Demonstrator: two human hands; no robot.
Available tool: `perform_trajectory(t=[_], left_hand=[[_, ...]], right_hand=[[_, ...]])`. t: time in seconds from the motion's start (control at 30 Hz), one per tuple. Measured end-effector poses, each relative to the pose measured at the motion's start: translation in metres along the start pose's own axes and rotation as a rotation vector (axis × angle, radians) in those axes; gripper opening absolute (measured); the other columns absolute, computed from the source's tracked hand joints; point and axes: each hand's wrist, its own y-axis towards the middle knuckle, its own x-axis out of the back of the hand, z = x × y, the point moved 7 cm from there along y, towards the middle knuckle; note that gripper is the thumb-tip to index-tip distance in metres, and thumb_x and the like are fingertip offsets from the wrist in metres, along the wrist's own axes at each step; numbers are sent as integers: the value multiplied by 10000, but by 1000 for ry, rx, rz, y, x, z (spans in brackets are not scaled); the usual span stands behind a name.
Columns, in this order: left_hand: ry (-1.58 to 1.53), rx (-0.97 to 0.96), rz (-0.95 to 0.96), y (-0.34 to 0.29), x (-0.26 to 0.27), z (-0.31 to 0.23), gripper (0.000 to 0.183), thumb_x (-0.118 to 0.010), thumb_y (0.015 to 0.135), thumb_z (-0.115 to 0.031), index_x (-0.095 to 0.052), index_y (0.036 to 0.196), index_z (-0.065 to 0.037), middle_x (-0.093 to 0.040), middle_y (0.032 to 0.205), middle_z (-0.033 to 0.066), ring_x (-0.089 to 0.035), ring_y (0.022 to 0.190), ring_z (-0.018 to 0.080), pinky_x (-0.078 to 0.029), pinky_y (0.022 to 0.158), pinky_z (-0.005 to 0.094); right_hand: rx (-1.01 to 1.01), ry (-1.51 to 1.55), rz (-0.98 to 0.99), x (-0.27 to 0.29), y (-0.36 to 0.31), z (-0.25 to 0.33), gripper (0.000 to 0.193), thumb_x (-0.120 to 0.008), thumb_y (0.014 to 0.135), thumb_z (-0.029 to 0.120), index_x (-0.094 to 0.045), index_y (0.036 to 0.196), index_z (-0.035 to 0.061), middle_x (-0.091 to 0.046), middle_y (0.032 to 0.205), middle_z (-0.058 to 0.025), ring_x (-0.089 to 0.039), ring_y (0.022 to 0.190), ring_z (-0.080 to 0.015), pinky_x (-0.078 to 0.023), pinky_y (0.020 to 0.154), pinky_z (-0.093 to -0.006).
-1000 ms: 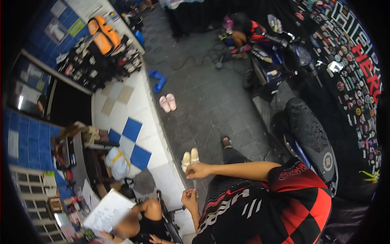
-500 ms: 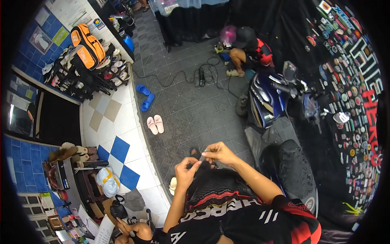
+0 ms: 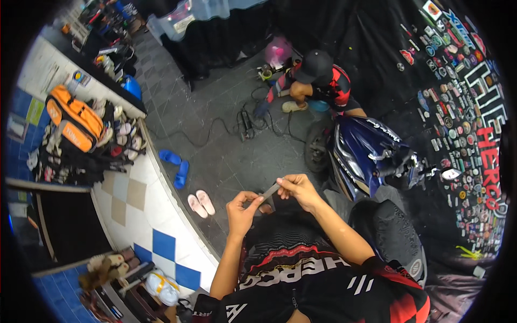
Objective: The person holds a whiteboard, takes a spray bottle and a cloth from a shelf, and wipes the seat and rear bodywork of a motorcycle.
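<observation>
Dark grey textured flooring (image 3: 177, 116) runs below, bordered on the left by white, blue and beige tiles (image 3: 156, 218). Half a second ago the fingertips nearly met; now they have parted, so a thin greyish flat strip (image 3: 271, 191) shows between them, its middle exposed and its ends held. The left hand (image 3: 243, 209) pinches its lower end between thumb and forefinger; the right hand (image 3: 298, 189) pinches the upper end. Nothing visibly blocks the strip. A dark blue motorcycle (image 3: 371, 153) with a black seat (image 3: 396, 231) crowds the right forearm; pale pink slides (image 3: 205, 202) and bright blue slippers (image 3: 181, 175) lie leftward. Ahead, a black-capped person (image 3: 339, 83) crouches.
</observation>
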Motion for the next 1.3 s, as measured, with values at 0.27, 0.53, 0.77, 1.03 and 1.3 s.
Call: perform_trajectory(t=[0.27, 0.53, 0.77, 1.03, 1.3], left_hand=[[31, 32, 151, 158, 17, -13, 79, -760, 856, 9, -686, 870, 33, -707, 807, 44, -626, 740, 75, -500, 721, 232], [56, 112, 290, 293, 35, -24, 89, -742, 864, 51, -662, 888, 19, -701, 799, 61, -646, 740, 91, -512, 698, 225], [386, -55, 899, 402, 13, -50, 115, -789, 833, -42, -702, 869, 23, -717, 756, 54, -658, 707, 97, -526, 674, 263], [445, -101, 1428, 481, 75, -82, 171, -777, 864, -133, -699, 898, 15, -719, 762, 71, -665, 701, 105, -522, 652, 282], [401, -4, 1337, 554, 160, -74, 156, -786, 847, -117, -707, 878, 14, -721, 750, 65, -663, 695, 102, -525, 671, 274]], right_hand=[[37, -32, -12, 8, 130, 59, 314, -647, 1000, 286, -727, 851, 21, -701, 749, -38, -621, 640, -91, -476, 604, -225], [240, 209, -467, 78, 193, 118, 283, -666, 987, 293, -739, 900, 33, -684, 751, -29, -631, 660, -90, -511, 599, -235], [174, -243, -561, 38, 206, 120, 327, -712, 953, 318, -741, 998, -4, -732, 825, -71, -667, 765, -115, -531, 686, -286], [139, -179, -538, -156, 283, 87, 272, -752, 925, 248, -739, 1019, -7, -703, 834, -26, -625, 800, -109, -488, 771, -274], [181, 53, -552, -206, 363, 98, 307, -674, 983, 274, -753, 947, -20, -726, 798, -57, -651, 750, -120, -517, 731, -277]])
